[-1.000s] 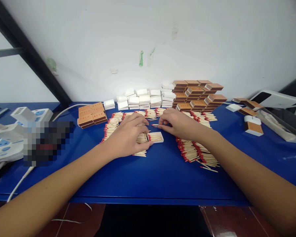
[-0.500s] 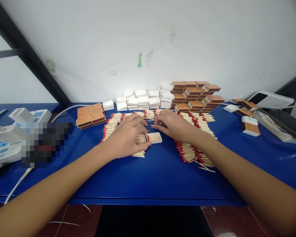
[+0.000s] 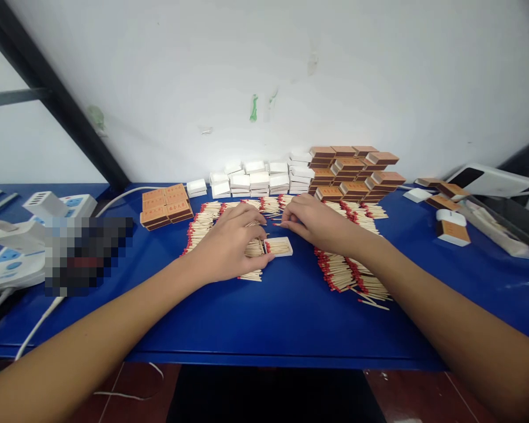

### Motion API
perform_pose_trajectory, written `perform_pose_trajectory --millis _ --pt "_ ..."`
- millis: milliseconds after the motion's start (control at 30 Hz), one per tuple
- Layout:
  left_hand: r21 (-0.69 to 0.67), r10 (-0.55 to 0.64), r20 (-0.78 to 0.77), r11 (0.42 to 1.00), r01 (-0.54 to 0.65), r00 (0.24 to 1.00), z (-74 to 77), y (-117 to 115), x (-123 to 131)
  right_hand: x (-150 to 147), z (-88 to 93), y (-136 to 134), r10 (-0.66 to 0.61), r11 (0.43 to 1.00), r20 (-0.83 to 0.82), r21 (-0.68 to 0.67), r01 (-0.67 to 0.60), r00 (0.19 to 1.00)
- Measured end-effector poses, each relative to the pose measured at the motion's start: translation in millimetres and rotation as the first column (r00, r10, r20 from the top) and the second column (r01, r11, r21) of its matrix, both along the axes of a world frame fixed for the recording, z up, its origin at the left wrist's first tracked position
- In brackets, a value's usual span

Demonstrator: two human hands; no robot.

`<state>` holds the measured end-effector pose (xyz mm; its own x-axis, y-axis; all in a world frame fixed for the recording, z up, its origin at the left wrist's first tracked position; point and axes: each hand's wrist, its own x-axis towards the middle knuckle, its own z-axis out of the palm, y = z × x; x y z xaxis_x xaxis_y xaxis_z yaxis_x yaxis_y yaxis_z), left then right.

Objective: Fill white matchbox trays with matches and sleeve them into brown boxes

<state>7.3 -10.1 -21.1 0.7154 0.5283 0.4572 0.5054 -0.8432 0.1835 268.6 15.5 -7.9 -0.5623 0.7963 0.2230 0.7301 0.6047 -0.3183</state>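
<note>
My left hand (image 3: 227,244) lies curled over a heap of red-tipped matches (image 3: 201,226) in the middle of the blue table (image 3: 264,317), its thumb against a small white match tray (image 3: 279,247) part filled with matches. My right hand (image 3: 320,222) rests just right of it, fingertips pinched on a few matches above the tray. More matches (image 3: 350,273) lie in a long pile under and beside my right wrist.
White inner trays (image 3: 258,178) are stacked along the wall. Brown matchbox sleeves (image 3: 357,172) pile up to their right, and a flat group of brown boxes (image 3: 165,205) sits left. Power strips and cables (image 3: 35,226) crowd the left edge; loose boxes (image 3: 452,226) and a white device (image 3: 489,178) lie right.
Both hands stay over the matches with only slight finger shifts; the right fingertips moved a little left, then back. The view wobbled slightly.
</note>
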Motion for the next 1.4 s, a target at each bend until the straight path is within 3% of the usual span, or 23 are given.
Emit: perform_pose_trajectory --millis 167,333,400,533,600,833,1400 --pt "-0.010 0.017 -0.012 1.000 -0.017 1.000 1.6 -2.0 1.4 1.3 15.7 -19.8 0.073 0.985 -0.059 -0.152 -0.082 0.996" --pt "-0.027 0.023 -0.030 0.999 -0.024 0.999 4.1 -3.5 2.3 -6.2 13.0 -29.5 0.112 0.964 -0.070 -0.233 -0.125 0.991" --pt "-0.032 0.027 -0.031 0.999 -0.028 0.999 3.6 -3.2 2.0 -6.1 9.2 -23.8 0.095 0.975 -0.082 -0.195 -0.110 0.992" --pt "-0.012 0.015 -0.013 1.000 -0.015 1.000 0.8 -1.5 0.8 2.9 -1.3 -2.5 0.031 0.999 -0.080 0.038 -0.028 0.996" --pt "-0.003 0.007 -0.009 1.000 -0.007 1.000 0.1 -1.0 0.4 7.3 -7.4 6.7 0.038 0.995 -0.039 0.091 -0.034 0.999" --pt "-0.056 0.024 -0.024 0.998 -0.025 0.999 3.5 -2.5 0.3 3.3 -18.8 17.1 0.040 0.996 0.044 0.080 -0.043 0.998" --pt "-0.021 0.018 -0.026 1.000 -0.019 0.999 2.9 -2.9 2.0 0.9 -18.2 18.2 -0.004 0.999 -0.054 0.054 0.007 0.999"
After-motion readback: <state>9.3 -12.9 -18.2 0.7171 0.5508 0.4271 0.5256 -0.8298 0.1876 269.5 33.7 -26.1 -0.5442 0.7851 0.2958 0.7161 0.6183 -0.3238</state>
